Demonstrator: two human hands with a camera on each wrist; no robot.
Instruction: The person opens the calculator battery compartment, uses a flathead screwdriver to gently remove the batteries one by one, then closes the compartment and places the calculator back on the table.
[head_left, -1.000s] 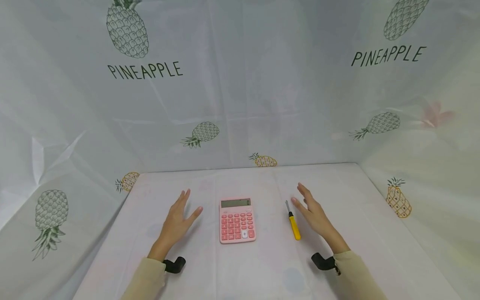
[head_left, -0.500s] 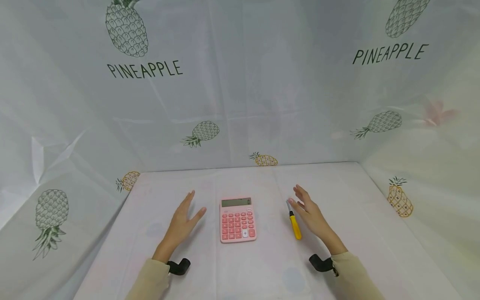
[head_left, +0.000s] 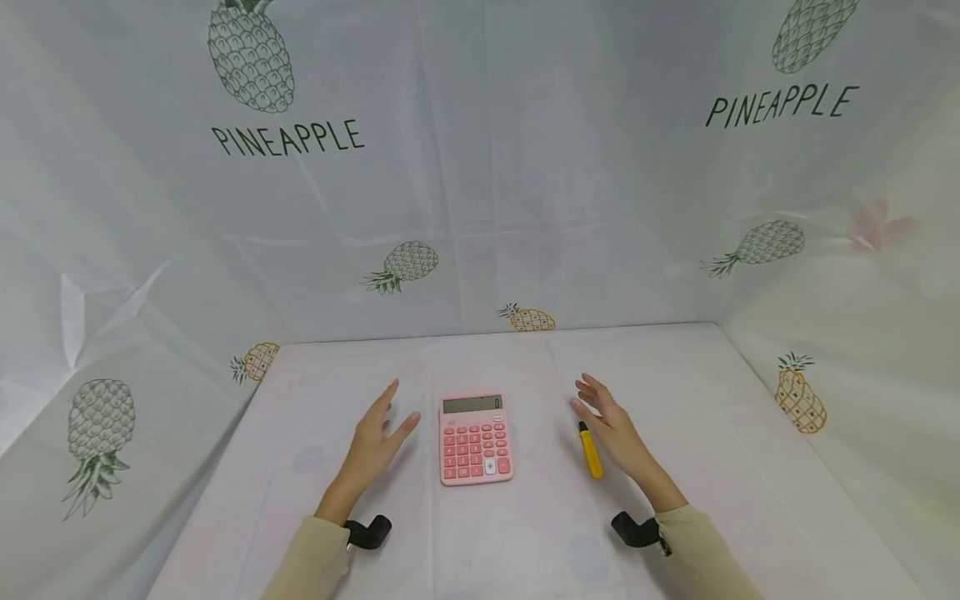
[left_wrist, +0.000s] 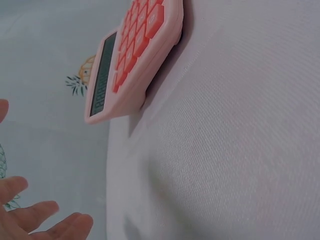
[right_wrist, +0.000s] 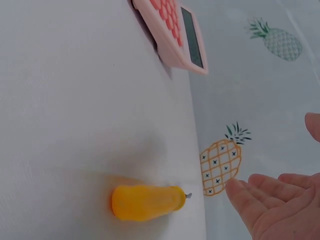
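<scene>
A pink calculator [head_left: 476, 442] lies face up on the table, its screen showing 0. Left of it hovers my left hand [head_left: 372, 442], thumb spread and fingers extended, holding nothing. To the right is a screwdriver [head_left: 591, 454] with a yellow handle, lying on the cloth. My right hand [head_left: 617, 433] is over the screwdriver's far end, fingers relaxed and nothing in them; it hides the metal shaft in the head view. The right wrist view shows the yellow handle [right_wrist: 147, 202] below the calculator [right_wrist: 175, 35], apart from the fingers.
A pale cloth covers the table [head_left: 510, 542]. Behind and at both sides hang pale curtains [head_left: 480, 167] printed with pineapples. A black wrist camera [head_left: 367, 532] sits under the left wrist, and another black camera [head_left: 633, 529] under the right.
Both hands have drifted inward, the left toward the calculator and the right over the screwdriver's tip, which is now covered. Calculator and screwdriver have stayed in place.
</scene>
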